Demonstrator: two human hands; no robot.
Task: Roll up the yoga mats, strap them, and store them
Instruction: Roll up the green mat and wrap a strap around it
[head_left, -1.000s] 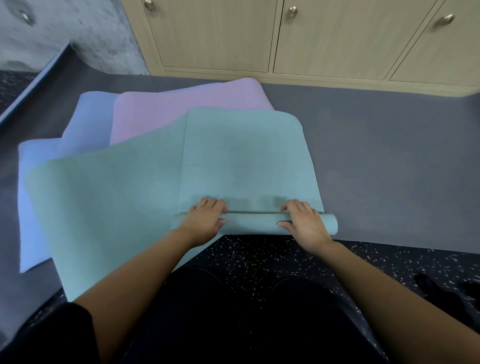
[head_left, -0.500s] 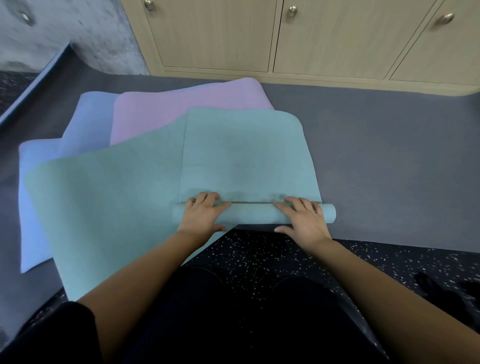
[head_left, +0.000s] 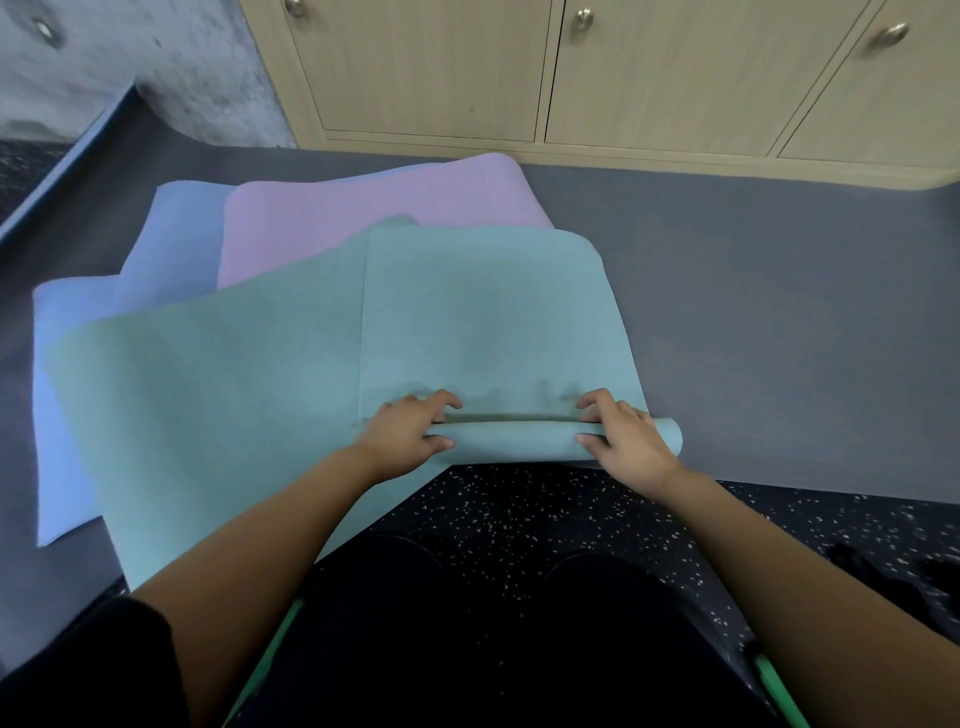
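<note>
A teal yoga mat lies on top of the pile, its near end wound into a short roll. My left hand grips the roll's left end, fingers curled over its far side and thumb on the near side. My right hand grips the right part the same way, with the roll's end sticking out past it. A second teal mat spreads to the left underneath. A pink mat and a blue mat lie below those.
Wooden cabinet doors with round knobs stand along the far wall. Grey floor matting stretches to the right. Dark speckled floor lies under my knees. A dark object sits at the right edge. A green strap shows by my right leg.
The roll has moved away from me and grown slightly thicker. Both hands shifted forward with it, fingers now curled over its far side.
</note>
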